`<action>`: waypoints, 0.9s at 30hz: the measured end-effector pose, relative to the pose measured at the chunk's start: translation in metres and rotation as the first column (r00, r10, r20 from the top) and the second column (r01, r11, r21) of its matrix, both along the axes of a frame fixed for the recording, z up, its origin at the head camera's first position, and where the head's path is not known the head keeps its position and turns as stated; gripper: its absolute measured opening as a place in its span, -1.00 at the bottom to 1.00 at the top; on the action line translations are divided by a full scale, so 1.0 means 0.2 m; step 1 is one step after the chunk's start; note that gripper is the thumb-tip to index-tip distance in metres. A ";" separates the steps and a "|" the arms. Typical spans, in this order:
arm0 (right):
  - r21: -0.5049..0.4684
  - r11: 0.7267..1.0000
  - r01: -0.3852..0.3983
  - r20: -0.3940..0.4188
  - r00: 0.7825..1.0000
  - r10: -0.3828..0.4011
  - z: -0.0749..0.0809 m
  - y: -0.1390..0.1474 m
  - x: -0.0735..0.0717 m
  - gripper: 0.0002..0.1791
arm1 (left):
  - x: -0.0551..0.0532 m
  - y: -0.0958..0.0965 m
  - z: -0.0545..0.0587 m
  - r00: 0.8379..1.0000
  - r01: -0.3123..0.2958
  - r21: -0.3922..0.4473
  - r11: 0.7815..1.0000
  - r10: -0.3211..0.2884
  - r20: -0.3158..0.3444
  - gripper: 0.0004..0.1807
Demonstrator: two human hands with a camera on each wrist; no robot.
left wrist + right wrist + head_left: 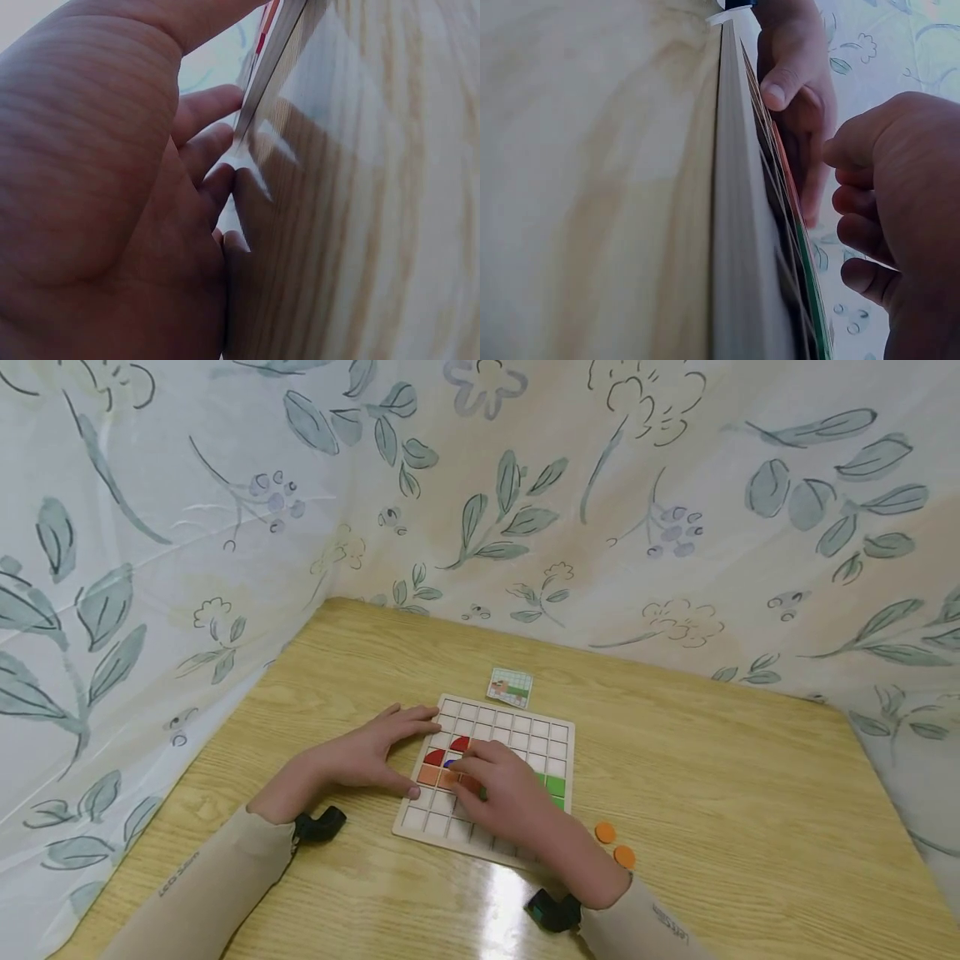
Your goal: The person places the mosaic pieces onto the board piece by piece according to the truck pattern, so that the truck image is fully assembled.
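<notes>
A white gridded board [420, 820] in a pale wooden frame lies on the table. My left hand [360, 752] rests at its left edge, thumb and fingers spread along the frame. Over the board, my right hand [504, 789] has its fingers curled, pinching a small blue piece [449, 764] at the fingertips; most of that piece is hidden. Around it sit red quarter-round pieces [434, 757] and orange squares [428, 775]. Green pieces [555, 785] fill cells at the board's right side. The right hand covers the cells between.
A small picture card [510, 687] lies just beyond the board's far edge. Two orange discs [605, 832] are on the wooden table [712, 793] to the right of the board. Floral cloth [517, 585] hangs along the table's back and left sides.
</notes>
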State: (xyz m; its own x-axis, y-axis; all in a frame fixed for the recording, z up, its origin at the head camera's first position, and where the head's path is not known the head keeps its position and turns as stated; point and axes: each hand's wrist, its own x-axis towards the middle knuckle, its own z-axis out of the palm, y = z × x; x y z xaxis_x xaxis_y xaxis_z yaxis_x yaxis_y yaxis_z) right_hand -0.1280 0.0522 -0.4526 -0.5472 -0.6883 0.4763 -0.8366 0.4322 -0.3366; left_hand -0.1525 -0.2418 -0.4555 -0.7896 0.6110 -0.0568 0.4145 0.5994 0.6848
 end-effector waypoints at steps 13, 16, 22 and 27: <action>-0.025 0.995 0.093 -0.040 0.995 -0.094 -0.01 0.32 0.09 -0.73 | 0.00 0.00 -0.01 1.000 -0.012 -0.003 1.000 0.012 0.011 0.14; -0.037 0.993 0.112 -0.047 0.992 -0.113 -0.01 0.40 0.10 -0.72 | 0.00 -0.01 -0.02 1.000 -0.018 0.003 1.000 0.018 0.008 0.13; -0.057 0.989 0.140 -0.041 0.989 -0.142 -0.03 0.57 0.11 -0.68 | 0.01 -0.01 -0.03 1.000 -0.026 0.009 1.000 0.026 0.006 0.13; -0.043 0.985 0.166 0.013 0.986 -0.165 -0.07 0.72 0.14 -0.70 | 0.00 0.00 -0.02 1.000 -0.024 0.009 1.000 0.024 0.009 0.12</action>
State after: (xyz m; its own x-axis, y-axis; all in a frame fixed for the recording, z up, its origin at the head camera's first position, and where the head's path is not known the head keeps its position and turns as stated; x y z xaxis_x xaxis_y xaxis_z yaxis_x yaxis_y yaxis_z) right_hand -0.1001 0.1954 -0.4660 -0.6562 -0.5665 0.4985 -0.7516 0.5491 -0.3654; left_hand -0.1519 -0.2427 -0.4603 -0.8035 0.5924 -0.0585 0.3942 0.6031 0.6935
